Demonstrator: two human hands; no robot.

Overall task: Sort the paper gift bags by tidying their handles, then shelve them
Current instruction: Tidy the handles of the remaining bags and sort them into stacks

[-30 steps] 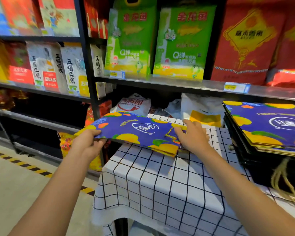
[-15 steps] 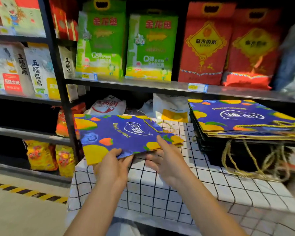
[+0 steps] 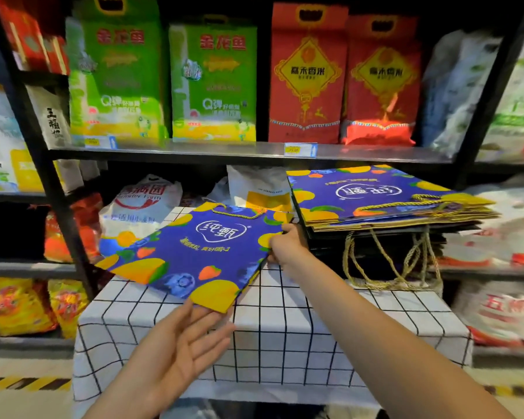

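Just gift bag edge between right fingers

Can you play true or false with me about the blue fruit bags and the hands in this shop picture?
1. The right hand pinches the edge of the flat blue gift bag. True.
2. The left hand is a tight fist. False: its fingers are straight, touching the bag's near corner.
3. A stack of gift bags lies to the right, on the checked tablecloth. True.
4. All the rope handles on the stack are tucked in. False: several rope handles dangle below it.
5. The green packs stand on the shelf above the bags. True.
6. The held bag is red. False: it is blue with yellow and orange fruit.
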